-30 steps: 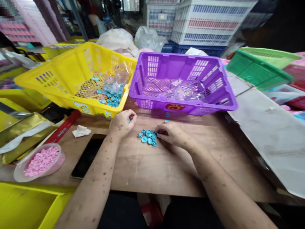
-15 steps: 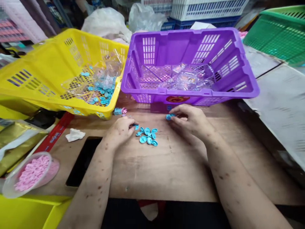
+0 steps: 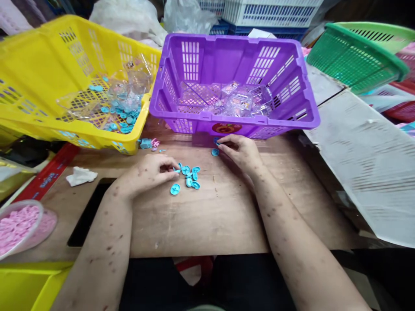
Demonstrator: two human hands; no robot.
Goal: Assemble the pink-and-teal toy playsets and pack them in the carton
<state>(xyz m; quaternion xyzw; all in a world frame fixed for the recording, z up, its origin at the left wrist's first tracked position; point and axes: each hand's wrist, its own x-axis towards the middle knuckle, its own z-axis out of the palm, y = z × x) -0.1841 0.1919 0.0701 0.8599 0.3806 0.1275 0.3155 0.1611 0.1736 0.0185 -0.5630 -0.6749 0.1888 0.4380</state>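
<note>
My left hand [image 3: 155,170] is at the left side of a loose group of small round turquoise plastic discs [image 3: 195,169]. Its thumb and fingertips close on one turquoise disc [image 3: 177,170] there. A single disc [image 3: 175,189] lies apart, just in front of those fingers, its cross-ribbed side up. My right hand [image 3: 240,151] is by the front of the purple crate, with thumb and index finger pinching a turquoise disc, partly hidden by the fingertips. Just below them another disc [image 3: 215,152] rests on the table.
A purple crate [image 3: 259,122] and a yellow crate [image 3: 126,144] stand at the back, holding clear plastic packs. Turquoise pieces lie in the yellow one. At left are a dark phone [image 3: 87,216], crumpled tissue [image 3: 81,176] and a tub of pink pieces [image 3: 40,220]. White board [image 3: 363,160] borders the right.
The view has shifted, so everything appears further left. One disc now lies apart in front of the group. My left fingers have moved onto the group's left edge; my right hand stays by the purple crate.
</note>
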